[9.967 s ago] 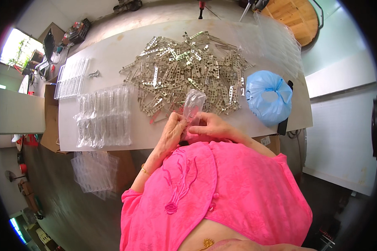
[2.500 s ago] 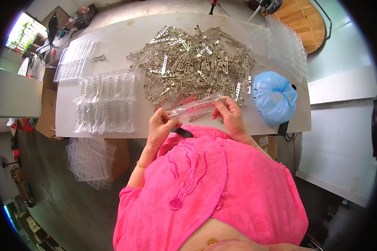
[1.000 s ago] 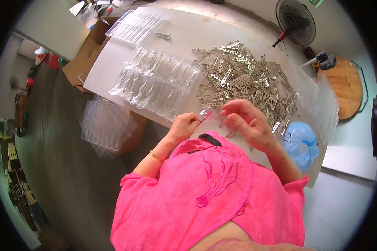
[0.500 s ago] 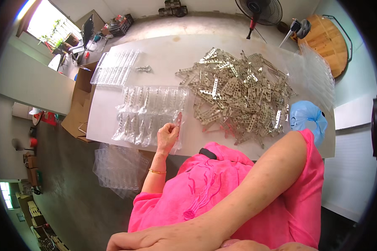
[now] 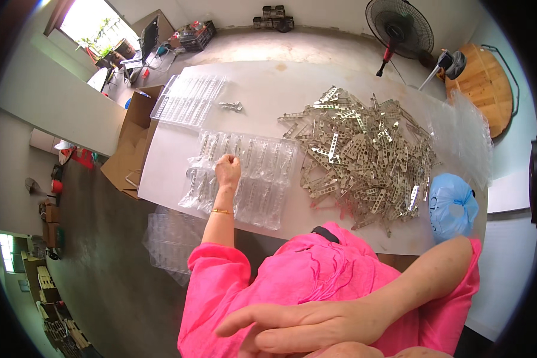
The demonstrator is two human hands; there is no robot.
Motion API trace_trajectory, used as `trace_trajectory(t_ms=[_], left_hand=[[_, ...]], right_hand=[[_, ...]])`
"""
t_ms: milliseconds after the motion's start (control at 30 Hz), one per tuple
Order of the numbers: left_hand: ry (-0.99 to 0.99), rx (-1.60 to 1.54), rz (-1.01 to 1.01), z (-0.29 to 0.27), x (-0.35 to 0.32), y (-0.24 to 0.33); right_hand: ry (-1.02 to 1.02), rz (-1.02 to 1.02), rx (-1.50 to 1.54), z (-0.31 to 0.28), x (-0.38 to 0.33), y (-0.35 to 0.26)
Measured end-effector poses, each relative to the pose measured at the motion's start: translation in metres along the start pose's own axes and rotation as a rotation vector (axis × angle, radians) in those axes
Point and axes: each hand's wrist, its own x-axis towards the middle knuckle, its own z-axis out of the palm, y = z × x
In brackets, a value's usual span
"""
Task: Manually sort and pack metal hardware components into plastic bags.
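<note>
Clear tray (image 5: 270,200) under left fingers (image 5: 230,159) — bunched, cannot tell if pinching; right fingers (image 5: 262,315) spread — well apart.

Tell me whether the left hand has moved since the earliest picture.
Yes. Judged against the table, the left hand has moved left, from in front of the metal strips to over a clear tray.

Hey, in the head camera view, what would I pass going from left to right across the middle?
Cardboard box, clear ridged tray, left hand, heap of perforated metal strips, blue plastic bag.
</note>
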Motion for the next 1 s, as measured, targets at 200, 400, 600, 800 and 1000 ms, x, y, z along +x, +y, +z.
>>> trace_trajectory(t_ms=[200, 400, 600, 800, 1000], left_hand=[[-0.051, 0.23, 0.026, 0.035, 0.041, -0.012], [-0.145, 0.397, 0.031, 0.057, 0.048, 0.004], [-0.265, 0.536, 0.01, 0.066, 0.055, 0.008], [-0.326, 0.598, -0.035, 0.063, 0.044, 0.032], [-0.333, 0.468, 0.073, 0.078, 0.041, 0.027]], right_hand=[[0.405, -0.208, -0.439, -0.013, -0.049, -0.021], [1.09, -0.58, -0.433, -0.044, -0.111, 0.016], [1.391, -0.707, -0.372, -0.069, -0.142, 0.053], [1.429, -0.682, -0.293, -0.072, -0.152, 0.079], [1.515, -0.782, -0.211, -0.086, -0.162, 0.1]])
